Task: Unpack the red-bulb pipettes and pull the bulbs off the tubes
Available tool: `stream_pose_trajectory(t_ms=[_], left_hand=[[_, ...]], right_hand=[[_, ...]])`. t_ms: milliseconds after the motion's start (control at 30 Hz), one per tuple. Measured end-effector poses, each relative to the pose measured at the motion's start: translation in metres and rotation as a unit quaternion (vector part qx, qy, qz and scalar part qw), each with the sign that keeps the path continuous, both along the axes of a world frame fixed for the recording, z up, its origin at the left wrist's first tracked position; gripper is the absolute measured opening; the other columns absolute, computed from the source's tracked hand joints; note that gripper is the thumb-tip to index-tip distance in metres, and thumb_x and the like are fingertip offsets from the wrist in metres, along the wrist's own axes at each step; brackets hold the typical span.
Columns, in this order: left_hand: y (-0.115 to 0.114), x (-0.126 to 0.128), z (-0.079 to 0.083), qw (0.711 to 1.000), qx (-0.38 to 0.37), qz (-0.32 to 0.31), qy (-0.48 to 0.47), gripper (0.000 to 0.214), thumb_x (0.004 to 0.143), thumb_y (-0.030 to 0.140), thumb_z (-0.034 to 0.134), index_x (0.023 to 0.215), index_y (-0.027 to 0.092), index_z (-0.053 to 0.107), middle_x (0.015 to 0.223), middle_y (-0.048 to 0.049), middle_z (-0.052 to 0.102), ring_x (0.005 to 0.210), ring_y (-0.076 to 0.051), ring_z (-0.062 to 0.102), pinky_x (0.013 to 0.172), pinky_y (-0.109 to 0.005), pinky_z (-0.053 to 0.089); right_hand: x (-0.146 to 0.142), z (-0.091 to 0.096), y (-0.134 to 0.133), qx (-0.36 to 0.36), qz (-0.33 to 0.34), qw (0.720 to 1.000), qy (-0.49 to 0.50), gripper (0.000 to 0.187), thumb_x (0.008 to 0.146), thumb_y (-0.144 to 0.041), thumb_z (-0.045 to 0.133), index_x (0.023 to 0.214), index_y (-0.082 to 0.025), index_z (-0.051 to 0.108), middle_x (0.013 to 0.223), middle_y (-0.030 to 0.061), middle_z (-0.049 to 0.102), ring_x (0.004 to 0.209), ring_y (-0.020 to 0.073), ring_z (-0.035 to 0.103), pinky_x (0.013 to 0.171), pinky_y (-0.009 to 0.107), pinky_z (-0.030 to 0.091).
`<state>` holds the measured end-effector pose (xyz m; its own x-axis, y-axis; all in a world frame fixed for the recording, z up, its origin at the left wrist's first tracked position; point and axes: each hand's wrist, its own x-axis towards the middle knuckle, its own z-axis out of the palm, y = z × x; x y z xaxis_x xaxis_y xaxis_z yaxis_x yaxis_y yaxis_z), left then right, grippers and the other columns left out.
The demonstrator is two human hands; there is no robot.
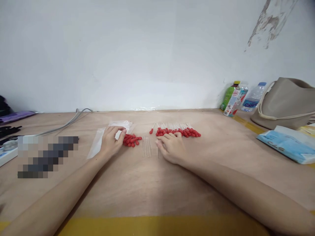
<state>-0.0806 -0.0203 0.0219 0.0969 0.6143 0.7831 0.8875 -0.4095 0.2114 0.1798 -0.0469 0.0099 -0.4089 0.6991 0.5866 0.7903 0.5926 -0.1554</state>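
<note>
My left hand [112,141] rests on the table with curled fingers, its fingertips touching a small heap of loose red caps [132,140]. It lies partly over a clear plastic bag [98,141]. My right hand [171,147] lies palm down, fingers bent, just in front of a row of clear thin tubes with red caps [178,131]. Between my hands lie several bare clear tubes [147,146]. Whether either hand pinches anything is hidden.
A grey cable [66,124] runs along the back left. Bottles [236,97] stand at the back right beside a beige bag [286,103] and a blue plastic packet [286,142]. A blurred patch covers something at the left. Yellow tape marks the table's front edge [157,226].
</note>
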Motion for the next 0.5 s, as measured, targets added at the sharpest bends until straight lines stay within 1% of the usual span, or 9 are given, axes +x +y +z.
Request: stream_pose_trajectory(t_ms=[100,200,267,367,433,500], left_hand=[[-0.003,0.016,0.007,0.998,0.009,-0.014,0.058,0.014,0.079,0.03,0.05,0.077,0.021,0.061,0.083,-0.0027,0.062,0.084,-0.021,0.054,0.082,-0.037,0.039],[0.003,0.04,0.01,0.993,-0.024,-0.017,0.115,0.016,0.076,0.032,0.053,0.072,0.02,0.063,0.086,-0.0051,0.06,0.087,-0.023,0.051,0.081,-0.039,0.039],[0.012,0.057,0.01,0.988,-0.064,-0.008,0.142,0.019,0.073,0.036,0.055,0.07,0.02,0.064,0.088,-0.0074,0.059,0.089,-0.026,0.05,0.08,-0.042,0.039],[0.032,0.079,0.011,0.975,-0.162,0.024,0.151,0.027,0.069,0.044,0.056,0.071,0.019,0.066,0.091,-0.0113,0.058,0.095,-0.031,0.048,0.081,-0.047,0.037],[0.045,0.089,0.013,0.961,-0.226,0.044,0.151,0.033,0.068,0.049,0.055,0.071,0.019,0.067,0.094,-0.0131,0.058,0.099,-0.034,0.046,0.085,-0.049,0.034],[0.054,0.096,0.014,0.953,-0.26,0.053,0.15,0.036,0.066,0.051,0.054,0.07,0.019,0.069,0.094,-0.0141,0.058,0.1,-0.035,0.046,0.087,-0.05,0.032]], right_hand=[[0.027,-0.004,0.005,0.003,-0.02,1.0,0.005,0.03,0.09,-0.033,0.034,0.088,-0.02,0.061,0.083,0.0033,0.065,0.079,0.0164,0.053,0.076,0.035,0.024],[0.046,-0.01,0.01,-0.008,-0.046,0.999,0.026,0.03,0.09,-0.032,0.035,0.083,-0.02,0.062,0.08,0.0029,0.065,0.077,0.0161,0.054,0.074,0.034,0.024],[0.053,-0.014,0.013,-0.016,-0.059,0.997,0.044,0.031,0.09,-0.031,0.035,0.08,-0.02,0.062,0.079,0.0027,0.065,0.077,0.0157,0.054,0.073,0.034,0.024],[0.054,-0.018,0.015,-0.014,-0.061,0.996,0.057,0.031,0.09,-0.03,0.035,0.078,-0.02,0.061,0.077,0.002,0.065,0.076,0.0152,0.054,0.073,0.034,0.024],[0.053,-0.019,0.015,-0.004,-0.05,0.997,0.053,0.029,0.089,-0.03,0.037,0.077,-0.02,0.061,0.076,0.0017,0.065,0.075,0.0151,0.054,0.075,0.034,0.024],[0.052,-0.02,0.014,0.002,-0.042,0.998,0.046,0.027,0.089,-0.03,0.038,0.078,-0.02,0.061,0.077,0.0015,0.065,0.075,0.015,0.054,0.077,0.035,0.023]])
